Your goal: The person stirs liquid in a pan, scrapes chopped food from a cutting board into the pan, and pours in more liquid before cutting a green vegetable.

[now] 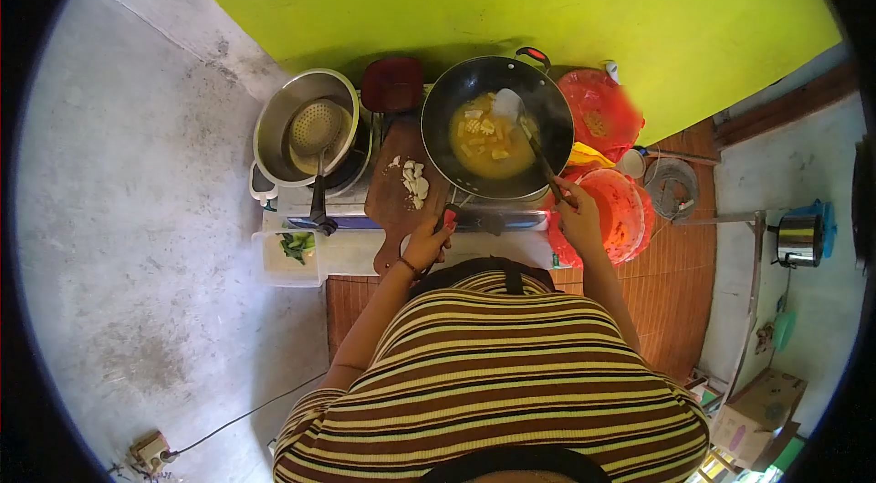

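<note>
A black wok (pixel 438 145) sits on the stove, with yellowish broth and pale chunks of food (pixel 484 132) inside it. My left hand (pixel 427 244) is closed around the wok's long black-and-red handle, at the near left side. In my right hand (pixel 580 209) is the dark handle of a spatula (pixel 541 155). Its pale blade rests in the wok, toward the far side of the food. Left of the wok lies a wooden cutting board (pixel 388 200), bearing sliced white pieces (pixel 415 184) that look like garlic.
A steel pot (pixel 266 141) with a skimmer (pixel 318 127) across it stands at the left. Nearer is a clear tub (pixel 274 264) with leafy greens (pixel 297 247). A dark red container (pixel 392 82) stands behind the board. Red plastic-lined containers (pixel 630 214) sit to the right.
</note>
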### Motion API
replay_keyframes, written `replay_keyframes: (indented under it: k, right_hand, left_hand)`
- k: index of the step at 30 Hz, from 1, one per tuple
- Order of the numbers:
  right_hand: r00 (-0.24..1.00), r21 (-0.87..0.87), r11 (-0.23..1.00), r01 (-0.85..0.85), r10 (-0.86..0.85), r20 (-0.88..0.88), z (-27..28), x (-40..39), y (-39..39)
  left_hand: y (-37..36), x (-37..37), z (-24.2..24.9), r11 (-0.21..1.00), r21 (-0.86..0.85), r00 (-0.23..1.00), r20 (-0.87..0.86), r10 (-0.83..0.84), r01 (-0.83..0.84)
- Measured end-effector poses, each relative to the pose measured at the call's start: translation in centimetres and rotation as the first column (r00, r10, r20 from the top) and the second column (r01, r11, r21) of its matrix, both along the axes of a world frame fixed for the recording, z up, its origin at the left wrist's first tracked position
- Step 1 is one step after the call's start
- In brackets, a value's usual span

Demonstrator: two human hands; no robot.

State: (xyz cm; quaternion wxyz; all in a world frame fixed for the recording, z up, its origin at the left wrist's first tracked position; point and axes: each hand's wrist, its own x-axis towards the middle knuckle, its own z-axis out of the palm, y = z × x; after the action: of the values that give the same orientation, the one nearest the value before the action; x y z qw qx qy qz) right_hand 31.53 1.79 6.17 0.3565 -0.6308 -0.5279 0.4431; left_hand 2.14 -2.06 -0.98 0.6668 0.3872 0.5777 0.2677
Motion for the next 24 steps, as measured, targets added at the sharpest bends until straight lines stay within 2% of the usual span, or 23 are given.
replay_keyframes:
  k: [3, 6, 12, 15, 18, 21, 24]
  right_hand:
    - [0.976, 0.224, 0.969, -0.103, 0.056, 0.208, 0.9, -0.6, -0.3]
    - [0.968, 0.134, 0.982, -0.135, 0.102, 0.231, 0.9, -0.5, -0.2]
    - [0.959, 0.006, 0.998, -0.062, 0.058, 0.279, 1.0, -1.3, -0.1]
    - [0.972, 0.105, 0.990, -0.098, 0.072, 0.225, -0.4, -1.0, 0.1]
    - [0.976, 0.063, 0.994, -0.094, 0.079, 0.203, -0.3, -1.0, 0.2]
    - [0.958, 0.107, 0.985, -0.138, 0.106, 0.265, -0.9, -0.7, 0.2]
    - [0.994, -0.047, 0.994, -0.103, 0.105, 0.040, -0.5, -0.5, 0.0]
  left_hand:
    - [0.0, 0.0, -0.1, 1.000, -0.012, 1.000, -0.003, 0.009, -0.009]
    - [0.0, 0.0, -0.2, 1.000, -0.016, 1.000, -0.002, 0.010, -0.010]
    - [0.0, -0.1, -0.3, 1.000, -0.013, 0.999, 0.028, 0.015, -0.014]
    - [0.0, -0.1, -0.4, 1.000, -0.001, 1.000, 0.023, 0.014, -0.014]
    - [0.0, 0.0, -0.4, 1.000, 0.000, 1.000, 0.015, 0.019, -0.019]
    - [-0.1, 0.1, 0.0, 1.000, 0.005, 0.999, 0.024, 0.021, -0.021]
    - [-0.1, 0.1, -0.1, 1.000, -0.001, 1.000, -0.002, 0.017, -0.017]
